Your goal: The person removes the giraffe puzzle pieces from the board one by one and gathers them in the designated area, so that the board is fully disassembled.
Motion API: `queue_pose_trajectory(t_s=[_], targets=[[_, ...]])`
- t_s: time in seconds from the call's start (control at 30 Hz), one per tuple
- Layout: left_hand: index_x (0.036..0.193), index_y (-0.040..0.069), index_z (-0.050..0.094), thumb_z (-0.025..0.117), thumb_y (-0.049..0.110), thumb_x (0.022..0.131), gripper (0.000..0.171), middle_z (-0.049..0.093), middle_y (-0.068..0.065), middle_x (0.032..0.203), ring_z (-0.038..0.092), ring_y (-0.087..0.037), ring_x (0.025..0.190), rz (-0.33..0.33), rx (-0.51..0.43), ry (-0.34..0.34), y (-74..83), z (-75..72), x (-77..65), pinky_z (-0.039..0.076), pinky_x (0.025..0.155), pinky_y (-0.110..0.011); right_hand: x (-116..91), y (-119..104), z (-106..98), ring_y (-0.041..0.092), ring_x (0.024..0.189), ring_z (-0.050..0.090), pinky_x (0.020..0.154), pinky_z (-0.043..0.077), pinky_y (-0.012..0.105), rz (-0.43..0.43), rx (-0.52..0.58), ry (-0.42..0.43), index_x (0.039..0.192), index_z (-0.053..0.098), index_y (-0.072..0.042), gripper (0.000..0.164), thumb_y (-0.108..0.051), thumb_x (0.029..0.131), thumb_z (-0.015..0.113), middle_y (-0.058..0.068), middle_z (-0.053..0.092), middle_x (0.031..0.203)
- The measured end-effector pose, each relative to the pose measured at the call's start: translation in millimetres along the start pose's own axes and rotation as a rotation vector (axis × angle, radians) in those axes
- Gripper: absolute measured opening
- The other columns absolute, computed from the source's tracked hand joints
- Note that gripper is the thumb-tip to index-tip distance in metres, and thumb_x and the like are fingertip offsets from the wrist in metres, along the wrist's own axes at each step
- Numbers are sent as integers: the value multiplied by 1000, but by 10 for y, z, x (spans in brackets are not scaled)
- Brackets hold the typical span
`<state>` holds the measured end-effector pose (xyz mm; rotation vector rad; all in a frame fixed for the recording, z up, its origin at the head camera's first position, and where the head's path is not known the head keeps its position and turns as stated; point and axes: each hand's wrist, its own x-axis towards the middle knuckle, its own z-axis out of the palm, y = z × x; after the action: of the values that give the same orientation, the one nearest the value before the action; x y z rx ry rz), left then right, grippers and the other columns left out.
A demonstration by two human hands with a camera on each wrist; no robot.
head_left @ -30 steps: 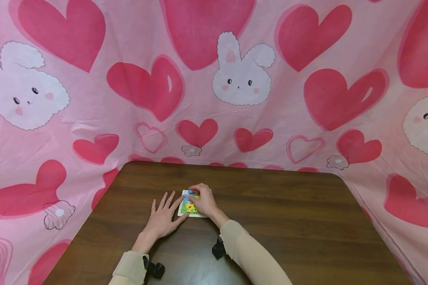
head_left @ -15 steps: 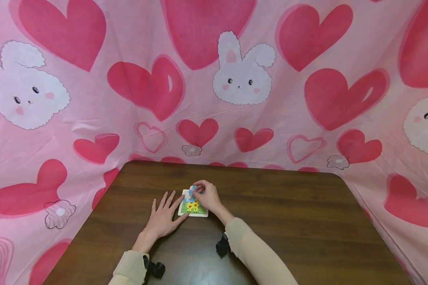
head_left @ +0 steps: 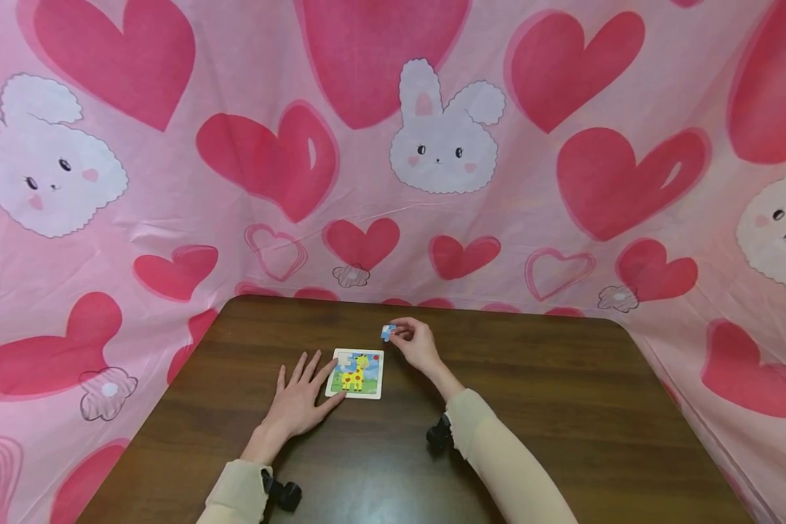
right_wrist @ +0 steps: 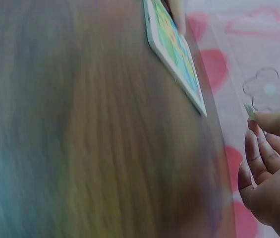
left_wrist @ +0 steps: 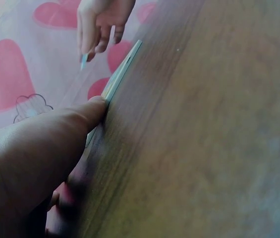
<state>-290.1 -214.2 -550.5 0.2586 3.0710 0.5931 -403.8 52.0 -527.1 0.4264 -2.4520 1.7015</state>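
A small square giraffe puzzle [head_left: 372, 384] in a white frame lies on the table, a pale patch showing at its upper left. My left hand [head_left: 300, 404] rests with spread fingers at the puzzle's left side, index fingertip and thumb on its edge. In the left wrist view the thumb [left_wrist: 45, 139] reaches the puzzle's edge [left_wrist: 122, 72]. Beyond the puzzle's upper right corner, my right hand [head_left: 419, 348] pinches a small blue puzzle piece [head_left: 388, 332] between thumb and fingers. The right wrist view shows this piece [right_wrist: 250, 110] edge-on, off to the side of the framed puzzle [right_wrist: 172, 42].
The dark wooden table [head_left: 530, 407] extends well to the right of the puzzle. A pink cloth [head_left: 471, 211] with hearts and rabbits hangs behind the table's far edge and along both sides. Black cameras are strapped at the left wrist [head_left: 284, 495] and right wrist [head_left: 439, 434].
My right hand has lifted the blue piece off the puzzle's upper part and carried it away to the right and back, uncovering the giraffe. The left hand has stayed in place.
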Motion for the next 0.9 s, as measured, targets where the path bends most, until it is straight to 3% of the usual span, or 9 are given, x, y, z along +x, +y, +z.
queue_pose_trajectory(t_s=[0.3,0.5,0.9], targets=[[169,24,46,63,68,102,82,34,-23,179,24,-52,168,28,-32,49,-38,60,16,8,128,-85,76,125,-344,29,87,75,73,52,15,10,-89,50,121,76,11,25,6,97,77,28,79,101],[169,28,45,57,77,101,85,35,-23,178,25,-52,167,53,-43,85,-87,133,27,9,128,-85,107,210,-496,32,90,75,75,54,19,37,-158,50,123,75,12,26,5,98,76,28,79,103],[171,26,42,64,65,103,81,29,-20,182,18,-49,171,-3,-21,4,-25,41,27,6,130,-83,82,321,-636,26,88,70,78,56,29,75,-315,13,126,75,12,28,4,99,75,23,79,102]])
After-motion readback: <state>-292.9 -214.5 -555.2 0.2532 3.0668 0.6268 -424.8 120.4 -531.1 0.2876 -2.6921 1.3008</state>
